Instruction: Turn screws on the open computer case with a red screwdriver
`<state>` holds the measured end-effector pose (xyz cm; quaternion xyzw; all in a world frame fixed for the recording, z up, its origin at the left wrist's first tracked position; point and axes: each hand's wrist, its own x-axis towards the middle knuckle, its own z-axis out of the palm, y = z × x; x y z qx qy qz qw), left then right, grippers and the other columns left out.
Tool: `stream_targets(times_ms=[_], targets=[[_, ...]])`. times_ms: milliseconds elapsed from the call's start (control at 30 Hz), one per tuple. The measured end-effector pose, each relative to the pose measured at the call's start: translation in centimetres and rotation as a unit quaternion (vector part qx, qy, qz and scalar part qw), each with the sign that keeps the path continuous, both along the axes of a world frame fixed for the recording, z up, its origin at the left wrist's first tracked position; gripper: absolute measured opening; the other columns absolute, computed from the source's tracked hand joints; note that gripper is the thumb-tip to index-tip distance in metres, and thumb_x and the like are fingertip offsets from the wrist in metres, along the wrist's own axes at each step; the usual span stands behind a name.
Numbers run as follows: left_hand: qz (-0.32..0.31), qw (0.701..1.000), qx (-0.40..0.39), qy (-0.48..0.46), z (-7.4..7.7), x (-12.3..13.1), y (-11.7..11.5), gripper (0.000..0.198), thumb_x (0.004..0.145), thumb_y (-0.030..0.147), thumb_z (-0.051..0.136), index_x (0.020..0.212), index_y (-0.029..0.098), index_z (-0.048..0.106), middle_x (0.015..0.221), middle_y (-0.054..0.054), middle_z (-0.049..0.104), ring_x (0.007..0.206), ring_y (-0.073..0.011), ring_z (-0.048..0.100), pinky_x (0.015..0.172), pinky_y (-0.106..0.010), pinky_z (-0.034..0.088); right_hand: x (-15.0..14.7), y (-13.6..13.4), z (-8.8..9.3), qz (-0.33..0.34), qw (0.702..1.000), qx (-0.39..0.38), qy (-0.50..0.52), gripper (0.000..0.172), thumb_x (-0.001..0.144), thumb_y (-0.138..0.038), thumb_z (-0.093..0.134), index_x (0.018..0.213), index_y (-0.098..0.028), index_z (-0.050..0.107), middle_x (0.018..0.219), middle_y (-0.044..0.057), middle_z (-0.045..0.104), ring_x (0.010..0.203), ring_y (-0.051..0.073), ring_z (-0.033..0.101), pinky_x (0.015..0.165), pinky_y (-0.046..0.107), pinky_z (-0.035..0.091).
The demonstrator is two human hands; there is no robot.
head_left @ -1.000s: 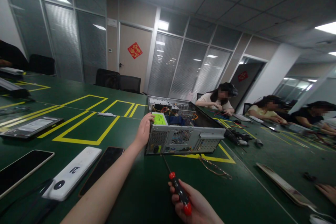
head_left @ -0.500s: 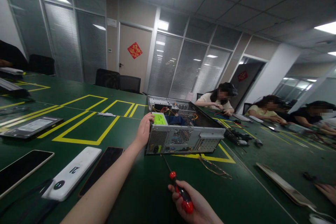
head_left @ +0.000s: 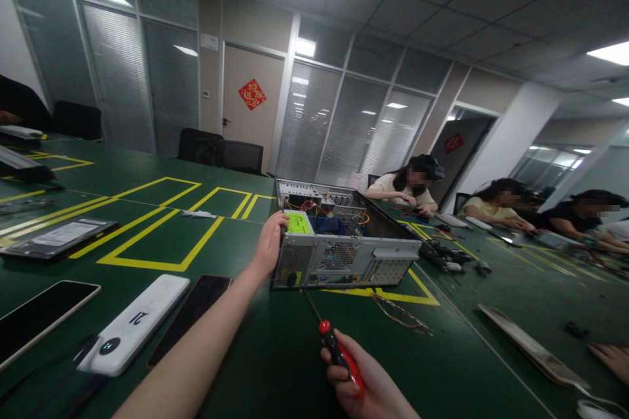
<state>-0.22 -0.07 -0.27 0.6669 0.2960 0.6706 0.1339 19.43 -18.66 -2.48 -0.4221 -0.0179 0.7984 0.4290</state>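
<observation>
An opened computer case (head_left: 354,258) lies on the green table, its rear panel toward me and its cables and boards exposed from above. At its left rear corner, my left hand (head_left: 270,242) grips the edge beside a power supply with a bright green label (head_left: 297,222). My right hand (head_left: 356,373) is wrapped round the red and black handle of a screwdriver (head_left: 339,353). The shaft slants up and left, its tip at the lower left edge of the rear panel. Whether the tip sits in a screw is too small to tell.
To the left lie a hard drive (head_left: 61,237), a white power bank (head_left: 135,324) with a cable, and two phones. Glasses (head_left: 403,315) rest before the case; another phone (head_left: 531,344) is at right. Several people sit along the table's right side.
The screwdriver's handle has turned within my right hand, showing a different red side, and the hand has shifted slightly right. My left hand and the computer case have stayed put.
</observation>
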Motion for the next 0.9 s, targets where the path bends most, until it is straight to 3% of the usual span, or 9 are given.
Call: stream_targets(times_ms=[167, 333, 467, 667, 900], targets=[[-0.001, 1.000, -0.002, -0.003, 0.00, 0.04, 0.00, 0.042, 0.095, 0.045, 0.021, 0.090, 0.020, 0.054, 0.110, -0.009, 0.061, 0.121, -0.0209, 0.049, 0.107, -0.042, 0.036, -0.09, 0.05, -0.33, 0.004, 1.000, -0.010, -0.029, 0.023, 0.086, -0.028, 0.055, 0.072, -0.009, 0.057, 0.059, 0.001, 0.055, 0.041, 0.002, 0.046, 0.033, 0.008, 0.030], [-0.002, 1.000, 0.002, 0.000, 0.07, 0.07, -0.08, 0.042, 0.095, 0.045, 0.021, 0.090, 0.020, 0.054, 0.110, -0.010, 0.061, 0.121, -0.0206, 0.049, 0.107, -0.043, 0.036, -0.18, -0.02, -0.36, 0.010, 0.998, -0.015, -0.054, 0.025, 0.087, -0.033, 0.053, 0.083, -0.010, 0.060, 0.064, 0.002, 0.062, 0.048, 0.008, 0.056, 0.040, 0.015, 0.043], [-0.001, 1.000, 0.000, -0.002, 0.05, 0.05, -0.08, 0.042, 0.095, 0.045, 0.021, 0.090, 0.020, 0.054, 0.111, -0.009, 0.061, 0.120, -0.0202, 0.049, 0.108, -0.042, 0.036, -0.22, -0.20, -0.35, 0.037, 0.998, -0.010, -0.045, 0.027, 0.087, -0.034, 0.053, 0.096, -0.010, 0.060, 0.068, 0.002, 0.063, 0.050, 0.009, 0.057, 0.041, 0.016, 0.042], [-0.002, 1.000, 0.002, -0.006, 0.11, 0.04, -0.10, 0.041, 0.095, 0.044, 0.022, 0.089, 0.020, 0.054, 0.110, -0.009, 0.061, 0.120, -0.0207, 0.049, 0.107, -0.043, 0.036, -0.09, -0.27, -0.31, 0.014, 1.000, 0.011, -0.012, 0.022, 0.085, -0.029, 0.056, 0.090, -0.008, 0.060, 0.067, 0.003, 0.060, 0.048, 0.006, 0.050, 0.039, 0.013, 0.033], [-0.007, 1.000, -0.007, -0.006, 0.05, 0.04, -0.03, 0.041, 0.095, 0.044, 0.022, 0.089, 0.020, 0.054, 0.111, -0.009, 0.061, 0.121, -0.0209, 0.048, 0.108, -0.043, 0.035, 0.14, -0.23, 0.12, -0.007, 0.999, -0.005, 0.050, 0.024, 0.086, -0.028, 0.053, 0.092, -0.006, 0.058, 0.068, 0.005, 0.059, 0.048, 0.005, 0.047, 0.039, 0.011, 0.031]])
